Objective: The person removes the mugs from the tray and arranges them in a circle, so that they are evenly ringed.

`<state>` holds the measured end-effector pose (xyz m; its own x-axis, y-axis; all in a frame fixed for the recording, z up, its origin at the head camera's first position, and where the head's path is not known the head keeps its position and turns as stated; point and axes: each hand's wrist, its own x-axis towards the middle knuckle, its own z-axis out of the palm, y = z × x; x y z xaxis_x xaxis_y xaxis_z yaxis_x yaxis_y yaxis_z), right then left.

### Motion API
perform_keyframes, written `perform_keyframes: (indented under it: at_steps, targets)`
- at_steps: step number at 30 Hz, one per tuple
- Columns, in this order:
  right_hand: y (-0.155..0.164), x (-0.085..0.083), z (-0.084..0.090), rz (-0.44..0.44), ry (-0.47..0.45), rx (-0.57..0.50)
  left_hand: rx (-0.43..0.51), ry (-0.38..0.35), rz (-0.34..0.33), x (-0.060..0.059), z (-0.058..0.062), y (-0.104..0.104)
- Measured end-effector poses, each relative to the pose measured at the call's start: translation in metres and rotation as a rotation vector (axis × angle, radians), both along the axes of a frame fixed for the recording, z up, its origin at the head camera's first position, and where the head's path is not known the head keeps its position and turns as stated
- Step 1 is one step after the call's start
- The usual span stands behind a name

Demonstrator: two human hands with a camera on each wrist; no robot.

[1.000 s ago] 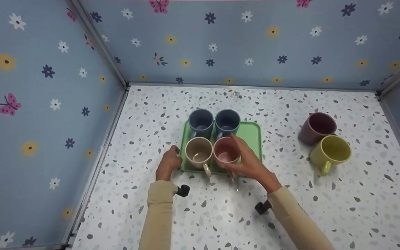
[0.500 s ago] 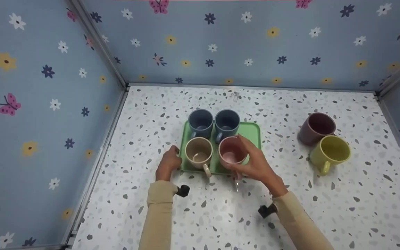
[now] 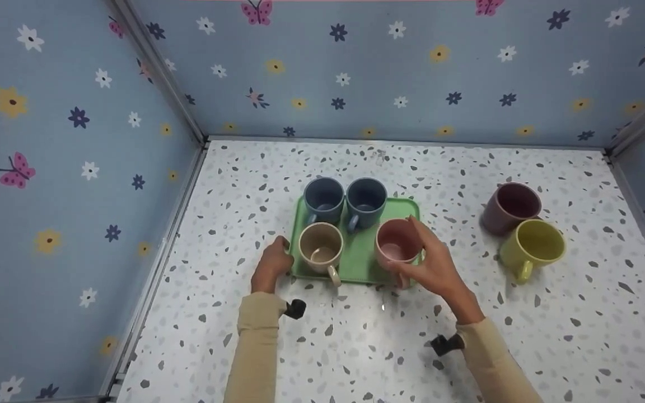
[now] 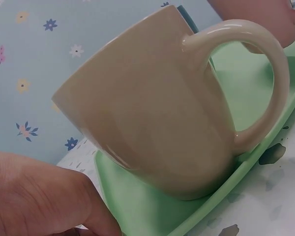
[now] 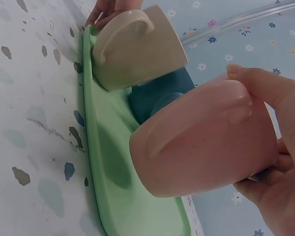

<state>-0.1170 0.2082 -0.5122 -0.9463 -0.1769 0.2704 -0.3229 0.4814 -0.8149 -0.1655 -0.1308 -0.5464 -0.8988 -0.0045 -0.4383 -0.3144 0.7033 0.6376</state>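
A person's right hand (image 3: 437,268) is gripping a pink mug (image 3: 396,246) over the right half of a green tray (image 3: 363,254) — fingers curled round the far wall, thumb on the near side, the handle pointing back toward the wrist. The right wrist view is showing the mug (image 5: 201,142) clear of the tray floor (image 5: 113,162), mouth up, with the tray's right edge just beyond the knuckles. The left hand (image 3: 272,263) is resting against the tray's left edge, fingers curled over the rim beside a beige mug (image 3: 321,248) standing at the near-left corner of the tray. Two blue mugs (image 3: 345,198) are sitting side by side along the tray's far edge. Well apart, toward the right edge of the speckled table (image 3: 552,336), a maroon mug (image 3: 512,206) and a yellow mug (image 3: 532,245) are lying tilted on their sides, touching — the right hand being the nearer to them.
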Motion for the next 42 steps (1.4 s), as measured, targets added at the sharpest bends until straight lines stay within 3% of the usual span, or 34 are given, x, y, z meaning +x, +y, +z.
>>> perform_keyframes:
  at_steps: [16,26,35,37,42]
  targets:
    - [0.041,0.016,0.003,-0.242,-0.037,0.015,-0.018,0.015,-0.006,0.000,0.000,0.000]
    - [0.063,0.028,-0.001,-0.358,0.034,-0.006,-0.015,0.018,-0.005,0.001,0.001,0.001]
    - [0.080,0.038,-0.005,-0.433,-0.023,-0.035,-0.009,0.017,-0.005,0.000,0.000,-0.002]
    - [0.083,0.041,-0.007,-0.454,-0.042,-0.017,-0.012,0.046,-0.013,-0.001,-0.003,-0.003]
    - [0.088,0.045,-0.011,-0.515,-0.062,0.019,-0.002,0.040,-0.013,-0.003,-0.005,-0.002]
